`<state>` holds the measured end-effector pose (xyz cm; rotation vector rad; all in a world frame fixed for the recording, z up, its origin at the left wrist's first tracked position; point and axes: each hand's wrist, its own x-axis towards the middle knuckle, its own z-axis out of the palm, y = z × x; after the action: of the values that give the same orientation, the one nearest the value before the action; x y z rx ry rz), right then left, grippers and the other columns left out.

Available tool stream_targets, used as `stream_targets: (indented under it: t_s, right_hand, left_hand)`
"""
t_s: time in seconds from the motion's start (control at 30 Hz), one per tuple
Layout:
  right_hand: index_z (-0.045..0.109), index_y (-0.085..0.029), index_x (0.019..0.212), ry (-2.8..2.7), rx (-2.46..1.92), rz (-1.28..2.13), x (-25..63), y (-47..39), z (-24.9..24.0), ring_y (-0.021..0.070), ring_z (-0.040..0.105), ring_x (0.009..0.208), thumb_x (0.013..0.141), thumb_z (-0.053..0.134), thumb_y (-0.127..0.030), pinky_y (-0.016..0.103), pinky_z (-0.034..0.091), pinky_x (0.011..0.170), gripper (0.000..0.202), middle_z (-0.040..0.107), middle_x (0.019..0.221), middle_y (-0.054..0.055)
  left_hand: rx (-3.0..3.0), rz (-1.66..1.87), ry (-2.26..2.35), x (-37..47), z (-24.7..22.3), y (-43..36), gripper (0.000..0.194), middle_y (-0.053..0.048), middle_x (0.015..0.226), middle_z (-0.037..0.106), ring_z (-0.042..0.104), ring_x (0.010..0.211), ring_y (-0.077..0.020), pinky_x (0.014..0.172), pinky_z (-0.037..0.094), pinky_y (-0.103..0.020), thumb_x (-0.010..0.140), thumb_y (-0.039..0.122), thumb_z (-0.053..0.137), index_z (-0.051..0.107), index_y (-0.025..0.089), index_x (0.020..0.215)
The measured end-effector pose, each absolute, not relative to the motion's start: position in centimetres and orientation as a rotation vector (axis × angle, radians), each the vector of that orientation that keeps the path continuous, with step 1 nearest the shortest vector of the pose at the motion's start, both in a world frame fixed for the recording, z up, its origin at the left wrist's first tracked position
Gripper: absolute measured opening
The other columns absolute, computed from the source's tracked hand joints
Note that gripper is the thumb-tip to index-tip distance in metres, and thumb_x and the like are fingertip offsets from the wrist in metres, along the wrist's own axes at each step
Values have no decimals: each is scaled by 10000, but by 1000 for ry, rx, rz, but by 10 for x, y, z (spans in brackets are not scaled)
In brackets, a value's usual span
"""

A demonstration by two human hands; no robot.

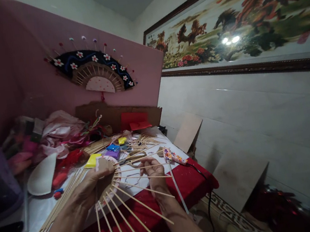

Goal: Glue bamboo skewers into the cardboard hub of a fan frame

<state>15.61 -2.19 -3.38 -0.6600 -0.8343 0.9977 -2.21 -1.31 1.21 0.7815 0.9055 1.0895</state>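
Pointing its sticks (139,220) rightward and back toward the wearer, the fan (108,183) is above the cloth (196,188), gripped in the left hand (91,185). The right hand (153,171) curls by the upper sticks, grip unclear. The painting's (235,28) marks (151,36) are unreadably small.

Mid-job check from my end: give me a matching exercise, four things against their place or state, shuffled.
1. Left hand
2. Right hand
3. Glue gun
4. Dark flowered fan

A. Up on the pink panel
B. Gripping the rounded cardboard piece
C. Fingers at one of the thin sticks
D. Speckled with bright colours, near the table's edge

Pairs: 1-B, 2-C, 3-D, 4-A
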Motion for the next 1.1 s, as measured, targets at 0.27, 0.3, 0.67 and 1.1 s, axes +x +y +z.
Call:
stream_targets:
  t_s: [0.27,0.3,0.67,1.1]
  right_hand:
    - [632,-159,857,-465,-344,1336,175,-25,-26,65,504,560,730,590,-473,177,368,472,341,592,687,-5]
    - [631,-165,874,-458,-324,1350,175,-25,-25,70,508,571,741,567,-496,180,368,474,362,593,698,-3]
    - [653,-168,794,-552,-287,1352,172,-27,-23,105,534,642,771,464,-576,196,377,488,450,602,716,21]
    - [640,-168,811,-525,-321,1380,173,-29,-22,101,548,650,780,468,-556,194,398,491,425,619,760,22]
  left_hand:
    - [760,1116,964,-24,11,-12,141,-40,573,650,607,442,-157,404,499,-230,622,37,634,584,143,702]
    - [754,1118,963,-24,12,-12,144,-40,572,650,608,442,-158,406,501,-231,623,32,630,582,144,700]
    - [753,1101,976,-22,12,-12,167,-42,581,657,617,454,-173,416,510,-249,615,24,619,570,152,711]
    - [732,1097,994,-21,13,-15,171,-43,568,652,615,446,-178,412,507,-252,596,17,625,575,147,695]
